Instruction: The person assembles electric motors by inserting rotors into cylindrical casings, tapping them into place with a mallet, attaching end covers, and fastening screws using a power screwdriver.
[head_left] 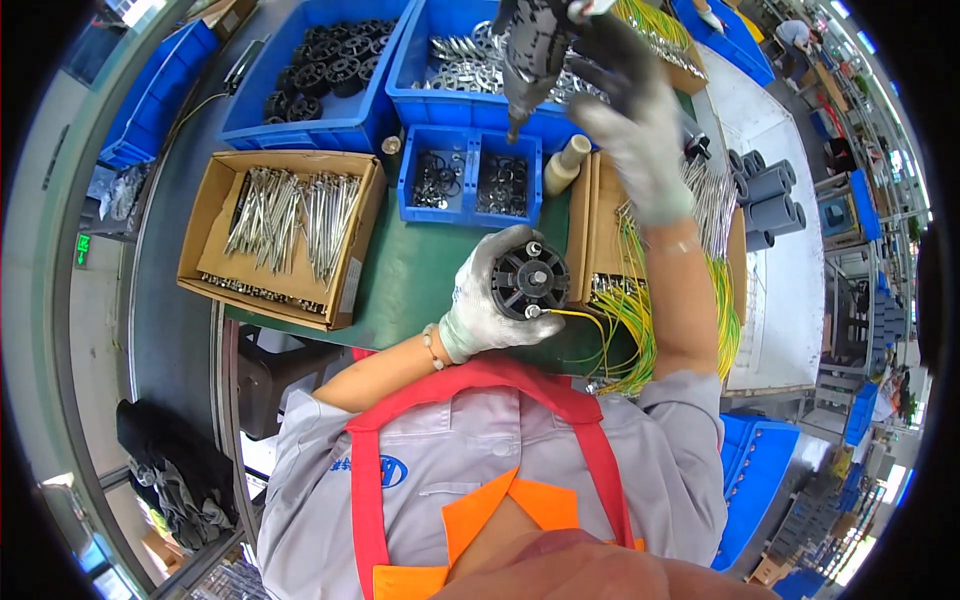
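Observation:
My left hand (478,308), in a white glove, is closed around a black round ribbed end cover (531,281) with metal studs standing up from it. A yellow-green wire (575,314) runs from its lower stud off to the right. My gloved right hand (632,130) is raised beside a dark power screwdriver (533,55), its thumb and dark-coated fingers apart. The fingertips are close to the tool; contact is hard to make out. The screwdriver hangs bit down above a small blue two-part bin (468,217) of small dark rings and hardware.
A cardboard box of long bolts (357,262) stands left; another cardboard box (580,225) with rods and yellow-green wires stands right. Blue bins of black covers (290,137) and silver parts (404,95) are at the back. A pale cylinder (567,165) stands near the middle, grey tubes (768,186) far right.

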